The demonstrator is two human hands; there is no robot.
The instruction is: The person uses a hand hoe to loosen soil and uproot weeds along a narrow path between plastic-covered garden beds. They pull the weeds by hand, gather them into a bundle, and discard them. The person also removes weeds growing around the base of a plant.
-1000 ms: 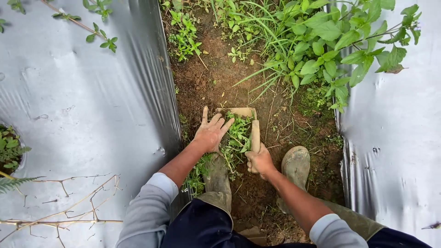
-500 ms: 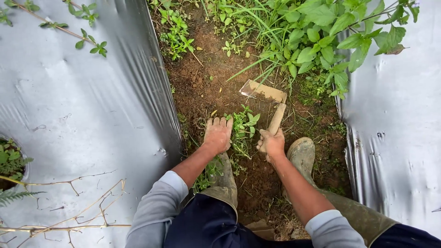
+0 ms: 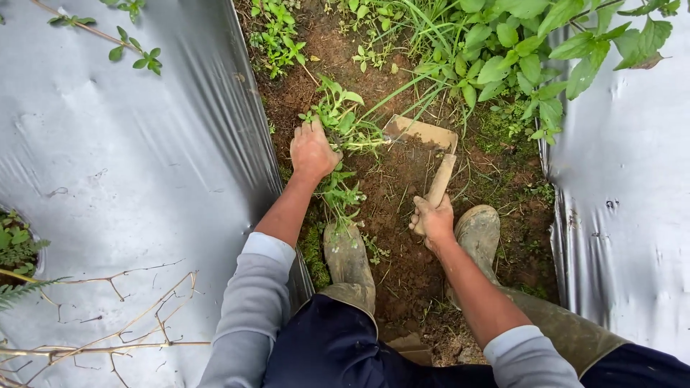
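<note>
Since half a second ago our left hand (image 3: 311, 149) has gone forward along the soil furrow (image 3: 392, 215), from the low weeds beside the left boot (image 3: 348, 255) to a taller weed clump (image 3: 336, 115). That hand is now closed round the clump's stems, leaves sticking out above the fingers. To the right, our right hand (image 3: 433, 219) is wrapped fully round the wooden handle of the hand hoe (image 3: 425, 154), whose blade lies flat on the dirt just right of the gripped weeds. The silver mulch sheet (image 3: 144, 179) lies just left of the left grip. The stems may snap and leave roots behind, and a careless chop could nick our left fingers or tear the sheet.
</note>
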